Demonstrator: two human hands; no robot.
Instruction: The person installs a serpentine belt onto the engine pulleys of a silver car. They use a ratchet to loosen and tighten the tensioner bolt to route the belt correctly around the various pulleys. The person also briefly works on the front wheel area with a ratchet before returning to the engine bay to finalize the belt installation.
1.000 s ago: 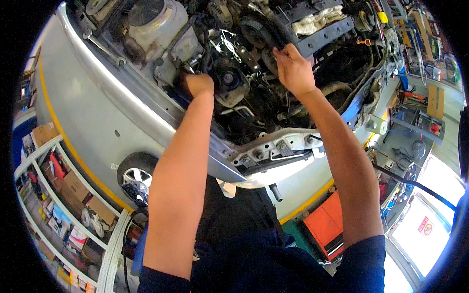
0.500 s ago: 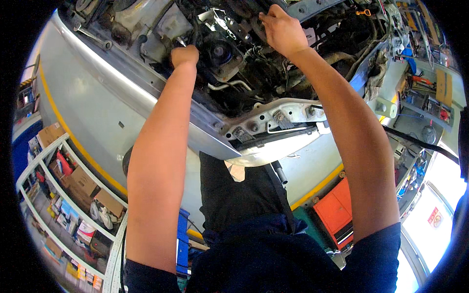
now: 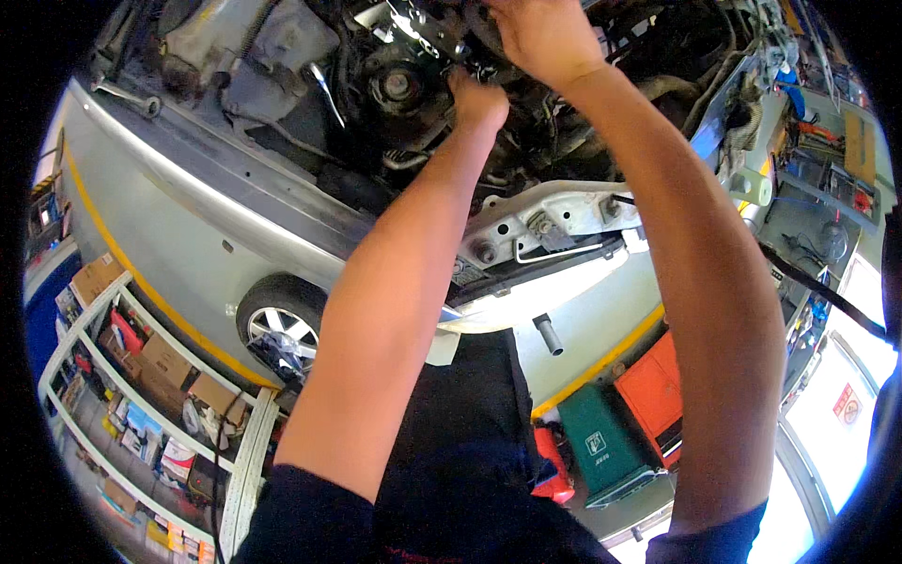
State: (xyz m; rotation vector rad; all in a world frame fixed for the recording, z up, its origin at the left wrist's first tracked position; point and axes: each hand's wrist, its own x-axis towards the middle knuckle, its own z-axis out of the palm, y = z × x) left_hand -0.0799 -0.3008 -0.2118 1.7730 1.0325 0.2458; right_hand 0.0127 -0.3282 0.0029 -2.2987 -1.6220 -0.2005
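Both of my bare hands reach into the open engine bay of a silver car. My left hand (image 3: 479, 101) is closed beside the round strut mount (image 3: 396, 87), its fingertips among dark hoses and brackets; what they grip is too small to make out. Farther up, my right hand (image 3: 552, 42) has its fingers curled down, partly cut off by the picture's top edge. I cannot make out what is in it. A slim shiny metal hand tool (image 3: 327, 94) lies left of the strut mount, touched by neither hand.
A ring-ended wrench (image 3: 127, 97) rests along the silver fender (image 3: 202, 202). In front runs the metal front crossmember (image 3: 554, 218). A wheel (image 3: 280, 324) and a white shelf rack (image 3: 249, 465) stand at left. On the right are a green bin (image 3: 606, 446) and a red cabinet (image 3: 650, 381).
My left hand has left the shiny tool by the strut mount and moved right, across to the mount's other side. My right hand has shifted slightly up. The view has tilted a little.
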